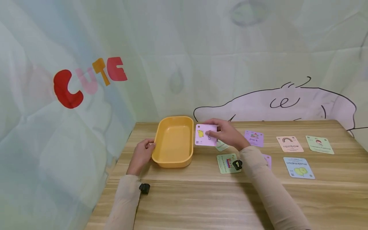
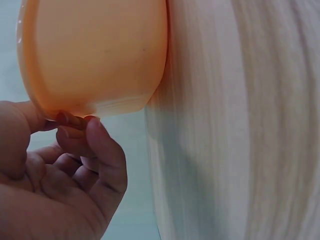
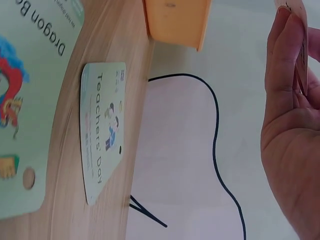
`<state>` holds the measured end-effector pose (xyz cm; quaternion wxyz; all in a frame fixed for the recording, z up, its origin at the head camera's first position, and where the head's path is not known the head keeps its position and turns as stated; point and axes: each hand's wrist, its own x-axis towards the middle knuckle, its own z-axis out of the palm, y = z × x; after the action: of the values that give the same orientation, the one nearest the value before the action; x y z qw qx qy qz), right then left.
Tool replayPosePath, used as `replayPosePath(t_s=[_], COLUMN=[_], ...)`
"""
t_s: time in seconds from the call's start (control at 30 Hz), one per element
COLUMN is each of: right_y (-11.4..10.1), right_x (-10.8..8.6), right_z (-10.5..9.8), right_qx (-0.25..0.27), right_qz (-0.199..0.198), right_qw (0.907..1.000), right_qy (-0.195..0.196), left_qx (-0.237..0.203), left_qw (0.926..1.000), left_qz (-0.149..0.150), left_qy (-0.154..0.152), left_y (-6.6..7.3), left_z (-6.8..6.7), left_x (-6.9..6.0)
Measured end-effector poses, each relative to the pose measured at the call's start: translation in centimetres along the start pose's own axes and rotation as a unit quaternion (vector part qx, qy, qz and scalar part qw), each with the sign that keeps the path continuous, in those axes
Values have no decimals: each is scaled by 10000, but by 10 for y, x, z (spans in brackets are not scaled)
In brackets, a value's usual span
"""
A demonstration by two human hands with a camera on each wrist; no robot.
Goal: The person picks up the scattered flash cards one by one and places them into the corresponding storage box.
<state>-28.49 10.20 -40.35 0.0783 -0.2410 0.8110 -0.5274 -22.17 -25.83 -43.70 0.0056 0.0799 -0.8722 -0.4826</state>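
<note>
My left hand (image 1: 142,155) pinches the left rim of a yellow plastic tray (image 1: 172,164), which sits on the wooden table. The left wrist view shows the thumb and fingertips meeting at the edge of the tray (image 2: 100,55). Just right of the tray, my right hand (image 1: 228,132) holds a light purple card (image 1: 201,141) with a yellow fruit-like or chick-like picture; the thumb covers part of its word. In the right wrist view this card (image 3: 303,55) appears nearly edge-on, raised off the table. Beneath that hand lies a green Teachers' Day card (image 3: 102,130), partly hidden in the head view.
On the table lie a Dragon Boat card (image 1: 224,167), a purple park card (image 1: 257,142), a rainbow card (image 1: 289,147), a green festival card (image 1: 323,148) and a blue muskmelon card (image 1: 296,164). Another purple card (image 1: 268,158) is partly under the right forearm. A printed curtain (image 1: 172,64) hangs behind.
</note>
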Motion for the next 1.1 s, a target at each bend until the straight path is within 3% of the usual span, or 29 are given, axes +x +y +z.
replayPosePath(t_s=[0.33,1.1], right_y=[-4,-9], right_x=[9,24], right_z=[13,36], right_qx=[161,-8], right_qz=[-5,-83], right_qw=[9998,9995], right_qy=[-84,-301], left_qx=[-84,-162], left_qw=[10000,9998], left_qz=[39,97], left_qy=[-7,-3], left_y=[1,0], left_z=[0,1], left_x=[-2,-1])
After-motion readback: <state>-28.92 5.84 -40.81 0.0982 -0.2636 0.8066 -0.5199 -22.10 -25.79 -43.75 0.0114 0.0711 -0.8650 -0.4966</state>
